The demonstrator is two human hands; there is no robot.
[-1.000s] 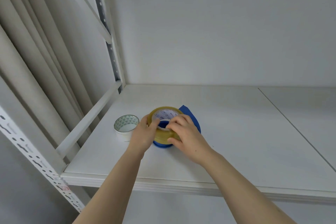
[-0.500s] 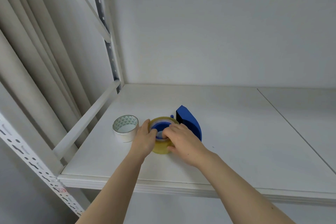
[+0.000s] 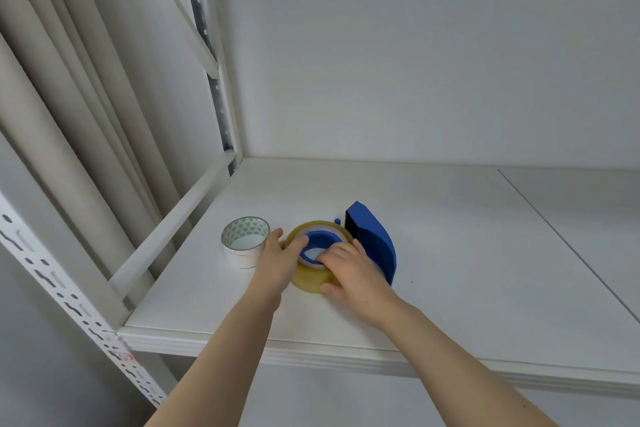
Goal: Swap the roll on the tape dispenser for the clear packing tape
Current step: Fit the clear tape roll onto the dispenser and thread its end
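Note:
A yellowish clear packing tape roll (image 3: 309, 279) lies flat around the blue hub of the blue tape dispenser (image 3: 372, 242), which lies on its side on the white shelf (image 3: 450, 270). My left hand (image 3: 280, 262) grips the roll's left rim, thumb over its top. My right hand (image 3: 353, 270) holds the roll's right side, fingers on its top edge and thumb against its outer wall. A white roll with a green triangle pattern inside (image 3: 245, 241) stands just left of my left hand.
A white rail (image 3: 166, 229) runs along the shelf's left side, with a perforated metal upright (image 3: 214, 55) in the back corner. Beige curtains (image 3: 69, 107) hang to the left. A seam (image 3: 568, 246) splits the shelf board on the right.
The clear roll has gone down from a tilted, raised position onto the dispenser's blue hub and now lies flat. Both hands followed it down.

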